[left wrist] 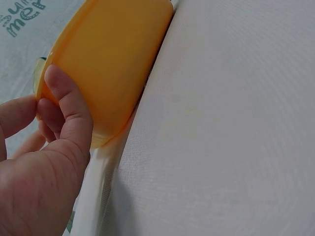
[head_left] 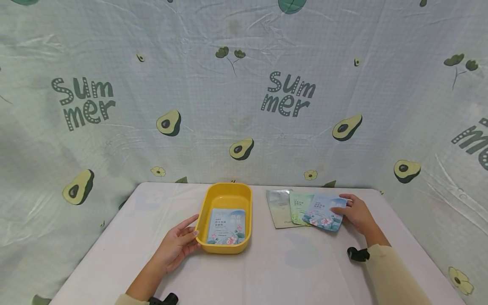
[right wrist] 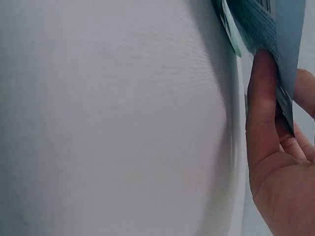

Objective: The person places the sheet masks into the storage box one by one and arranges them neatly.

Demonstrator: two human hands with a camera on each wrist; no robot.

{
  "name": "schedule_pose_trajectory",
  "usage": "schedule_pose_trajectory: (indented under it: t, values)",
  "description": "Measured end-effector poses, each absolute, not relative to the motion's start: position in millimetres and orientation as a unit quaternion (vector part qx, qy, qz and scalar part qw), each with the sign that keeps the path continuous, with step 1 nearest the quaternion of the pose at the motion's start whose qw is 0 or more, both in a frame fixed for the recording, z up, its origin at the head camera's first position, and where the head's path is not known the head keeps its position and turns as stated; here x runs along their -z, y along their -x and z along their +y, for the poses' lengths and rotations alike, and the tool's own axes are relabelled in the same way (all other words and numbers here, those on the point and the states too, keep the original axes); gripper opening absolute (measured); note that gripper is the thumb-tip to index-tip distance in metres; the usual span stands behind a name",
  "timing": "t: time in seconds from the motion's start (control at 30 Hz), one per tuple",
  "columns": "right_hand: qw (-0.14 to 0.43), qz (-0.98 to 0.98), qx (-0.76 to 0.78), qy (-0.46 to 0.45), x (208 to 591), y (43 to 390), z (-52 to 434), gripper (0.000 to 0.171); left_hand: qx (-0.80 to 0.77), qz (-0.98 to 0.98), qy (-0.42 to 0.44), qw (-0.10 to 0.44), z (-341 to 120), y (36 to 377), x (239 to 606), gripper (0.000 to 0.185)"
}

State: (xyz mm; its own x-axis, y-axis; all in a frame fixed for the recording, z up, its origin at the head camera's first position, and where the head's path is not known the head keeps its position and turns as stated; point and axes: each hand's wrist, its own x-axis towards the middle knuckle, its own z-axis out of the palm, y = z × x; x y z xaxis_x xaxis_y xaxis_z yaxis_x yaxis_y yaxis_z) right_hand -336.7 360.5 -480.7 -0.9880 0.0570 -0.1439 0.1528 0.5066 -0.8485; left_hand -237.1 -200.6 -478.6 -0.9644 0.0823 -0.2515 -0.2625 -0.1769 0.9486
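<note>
Head view: left fingers (head_left: 189,237) straight against smooth yellow plastic tub (head_left: 228,199), right fingers (head_left: 339,210) pinching glossy blue sachet (head_left: 322,213).

Open bench (head_left: 297,262) is left at lower centre; the yellow tray (head_left: 228,248) and sachets (head_left: 305,209) flank it.

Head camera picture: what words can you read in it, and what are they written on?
"Summer": printed several times on the avocado-patterned backdrop cloth, split as "Sum" over "mer".
Blue packet in the yellow tray: print too small to read.
Blue packet under the right hand: too small to read.
Green packet and grey packet: too small to read.
</note>
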Motion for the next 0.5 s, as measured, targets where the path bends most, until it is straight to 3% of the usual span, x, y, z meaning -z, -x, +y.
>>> schedule_pose_trajectory:
  t: [0.5]
  values:
    - [0.047,0.838,0.541,-0.050,481.8,325.1,348.1,0.082,-0.760,0.636,0.072,0.113,-201.1,237.4,479.3,0.063]
